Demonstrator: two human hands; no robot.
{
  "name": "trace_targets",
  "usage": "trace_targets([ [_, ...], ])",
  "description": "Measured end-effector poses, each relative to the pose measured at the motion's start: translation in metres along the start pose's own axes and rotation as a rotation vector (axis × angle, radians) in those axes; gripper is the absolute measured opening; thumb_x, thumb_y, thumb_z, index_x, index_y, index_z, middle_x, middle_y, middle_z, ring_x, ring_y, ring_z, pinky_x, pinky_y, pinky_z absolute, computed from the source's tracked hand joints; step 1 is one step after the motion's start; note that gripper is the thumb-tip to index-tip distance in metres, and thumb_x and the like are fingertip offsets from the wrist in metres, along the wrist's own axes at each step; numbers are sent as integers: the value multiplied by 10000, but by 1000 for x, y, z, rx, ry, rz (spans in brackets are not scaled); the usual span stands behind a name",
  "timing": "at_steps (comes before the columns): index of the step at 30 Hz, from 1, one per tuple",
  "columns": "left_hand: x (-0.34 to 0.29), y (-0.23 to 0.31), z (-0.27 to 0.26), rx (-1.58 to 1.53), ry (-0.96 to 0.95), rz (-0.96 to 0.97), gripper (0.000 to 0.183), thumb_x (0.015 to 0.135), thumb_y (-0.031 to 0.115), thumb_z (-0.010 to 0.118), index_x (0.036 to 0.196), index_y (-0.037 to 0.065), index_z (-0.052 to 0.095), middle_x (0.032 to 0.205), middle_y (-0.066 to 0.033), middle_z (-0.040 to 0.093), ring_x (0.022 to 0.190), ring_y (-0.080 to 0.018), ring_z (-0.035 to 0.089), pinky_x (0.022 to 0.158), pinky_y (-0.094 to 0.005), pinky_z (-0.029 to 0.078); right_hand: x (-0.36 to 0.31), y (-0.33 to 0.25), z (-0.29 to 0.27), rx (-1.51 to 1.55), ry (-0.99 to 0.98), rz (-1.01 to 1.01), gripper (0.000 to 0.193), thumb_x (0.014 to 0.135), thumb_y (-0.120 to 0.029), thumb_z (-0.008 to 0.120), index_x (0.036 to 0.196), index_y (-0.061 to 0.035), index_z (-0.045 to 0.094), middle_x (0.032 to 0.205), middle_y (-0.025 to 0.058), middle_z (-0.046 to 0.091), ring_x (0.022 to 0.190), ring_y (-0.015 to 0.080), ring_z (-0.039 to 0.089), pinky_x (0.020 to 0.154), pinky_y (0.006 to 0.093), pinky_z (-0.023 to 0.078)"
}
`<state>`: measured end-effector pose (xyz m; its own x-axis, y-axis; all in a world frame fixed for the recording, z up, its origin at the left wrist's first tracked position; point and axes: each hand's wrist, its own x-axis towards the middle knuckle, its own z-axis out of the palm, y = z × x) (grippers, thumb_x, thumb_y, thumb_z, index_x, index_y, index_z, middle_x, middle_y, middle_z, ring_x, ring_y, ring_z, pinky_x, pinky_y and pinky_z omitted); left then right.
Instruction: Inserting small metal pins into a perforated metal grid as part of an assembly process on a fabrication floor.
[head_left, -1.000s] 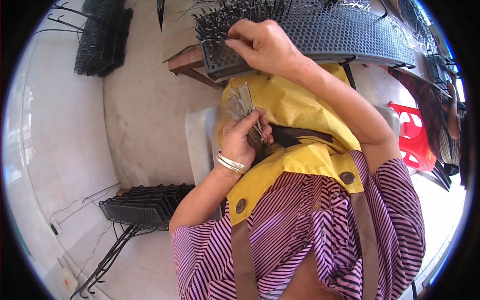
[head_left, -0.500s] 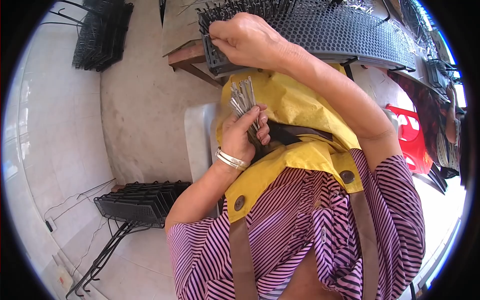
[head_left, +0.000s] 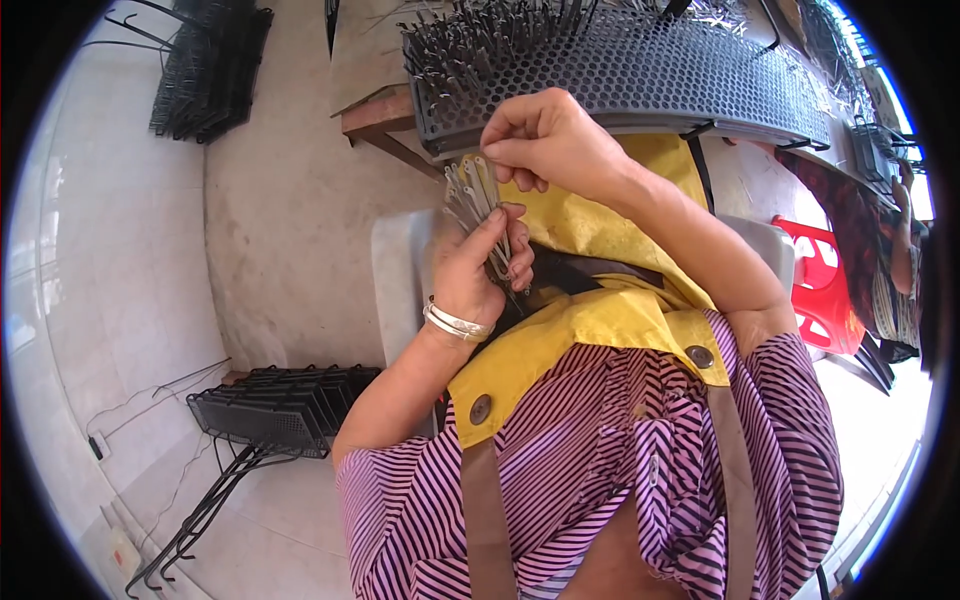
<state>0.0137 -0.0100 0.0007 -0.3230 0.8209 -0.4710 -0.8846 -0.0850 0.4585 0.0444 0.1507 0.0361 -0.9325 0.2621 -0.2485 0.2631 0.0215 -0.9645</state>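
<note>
Left hand (head_left: 478, 268) gripping metal pins (head_left: 476, 196), right hand (head_left: 545, 140) pinching one

Right hand (head_left: 548, 140): withdrawn from the perforated grey tray (head_left: 640, 75) toward 6 o'clock, fingertips now pinching the top of the metal pin bundle (head_left: 478, 205); left hand (head_left: 480, 265): raised slightly toward 12 o'clock, bundle fanned closer to tray edge

A bundle of thin grey metal strips (head_left: 478, 205) stands fanned upward out of the left hand (head_left: 478, 275), each strip flat and narrow with what looks like a small hole near its rounded tip. The right hand (head_left: 545, 140) pinches the top of one strip, just below the edge of the grey perforated board (head_left: 640, 75), whose left part bristles with upright strips.
</note>
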Motion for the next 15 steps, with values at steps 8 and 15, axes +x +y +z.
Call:
trace_targets([
  [8, -1, 3, -2, -11, -41, 14, 228, 857, 214, 451, 955, 18, 515, 706, -70, 498, 490, -149, 409, 418, -259, 305, -3, 6, -1, 241, 58, -11, 106, 732, 8, 585, 833, 23, 559, 616, 46, 558, 492, 77, 519, 423, 190, 399],
  [15, 7, 6, -16, -160, -4, 22, 218, 829, 228, 492, 914, 28, 502, 699, -56, 504, 509, -149, 428, 416, -260, 321, 2, -21, -15, 110, 384, -357, 80, 746, 2, 583, 821, 32, 585, 650, 59, 587, 538, 75, 535, 466, 187, 420],
])
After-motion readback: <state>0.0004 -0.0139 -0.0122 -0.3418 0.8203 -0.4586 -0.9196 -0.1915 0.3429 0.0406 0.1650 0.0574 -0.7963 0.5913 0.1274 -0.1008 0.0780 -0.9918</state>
